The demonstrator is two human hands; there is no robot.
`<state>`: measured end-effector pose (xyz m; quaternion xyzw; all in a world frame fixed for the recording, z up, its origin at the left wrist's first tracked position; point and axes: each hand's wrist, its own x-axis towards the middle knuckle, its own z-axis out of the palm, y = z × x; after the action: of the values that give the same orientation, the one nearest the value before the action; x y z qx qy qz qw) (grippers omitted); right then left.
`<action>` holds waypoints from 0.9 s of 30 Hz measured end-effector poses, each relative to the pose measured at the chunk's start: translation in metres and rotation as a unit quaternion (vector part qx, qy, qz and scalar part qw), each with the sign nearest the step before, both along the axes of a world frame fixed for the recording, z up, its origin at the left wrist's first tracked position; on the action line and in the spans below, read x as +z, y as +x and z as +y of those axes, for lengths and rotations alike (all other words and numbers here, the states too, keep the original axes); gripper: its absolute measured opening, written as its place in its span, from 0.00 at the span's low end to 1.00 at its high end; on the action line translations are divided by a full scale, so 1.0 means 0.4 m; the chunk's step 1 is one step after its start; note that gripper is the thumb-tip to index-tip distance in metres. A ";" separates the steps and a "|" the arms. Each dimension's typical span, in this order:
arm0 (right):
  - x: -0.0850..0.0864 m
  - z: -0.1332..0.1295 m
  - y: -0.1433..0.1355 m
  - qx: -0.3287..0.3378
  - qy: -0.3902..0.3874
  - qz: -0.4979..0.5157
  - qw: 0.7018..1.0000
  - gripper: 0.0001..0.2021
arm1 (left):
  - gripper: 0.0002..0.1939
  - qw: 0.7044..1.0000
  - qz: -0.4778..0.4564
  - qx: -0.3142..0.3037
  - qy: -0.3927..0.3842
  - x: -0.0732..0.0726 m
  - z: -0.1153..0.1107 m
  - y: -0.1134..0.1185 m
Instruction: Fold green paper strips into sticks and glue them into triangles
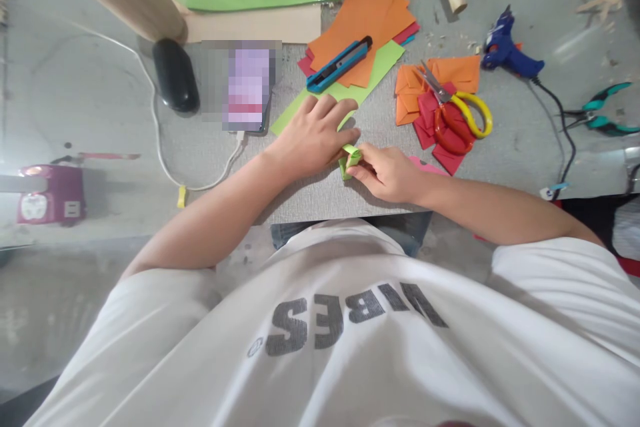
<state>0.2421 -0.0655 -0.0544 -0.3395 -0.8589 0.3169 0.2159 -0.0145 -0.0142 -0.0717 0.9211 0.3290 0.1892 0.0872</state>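
With my right hand [393,173] I hold a small folded piece of green paper [354,155] between thumb and forefinger, and these two fingers are narrow around it. The piece is just above the near edge of the grey table [300,200], between my two hands. My left hand [317,137] lies just beside it, palm down, with the fingers bent; its thumb is hidden, so I cannot tell if it grips the paper also. Beyond my left fingers lies a long green sheet [387,61], partly under a pile of orange sheets [373,13], and a blue cutter [340,67] rests on top. To the right of this pile, scissors [443,95] with one yellow and one red handle lie upon folded orange and red papers [455,70]. A phone [249,87] is at the left, with its cable plugged.
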 end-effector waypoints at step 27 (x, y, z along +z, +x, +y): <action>0.041 0.044 0.009 0.010 -0.117 0.174 0.978 0.30 | 0.36 0.811 -0.411 -0.014 -0.416 0.091 -0.062 0.023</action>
<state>0.2457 -0.0481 -0.0380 -0.2937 -0.7683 0.4716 0.3178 -0.0051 -0.0390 -0.0354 0.6371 0.2970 0.3942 0.5920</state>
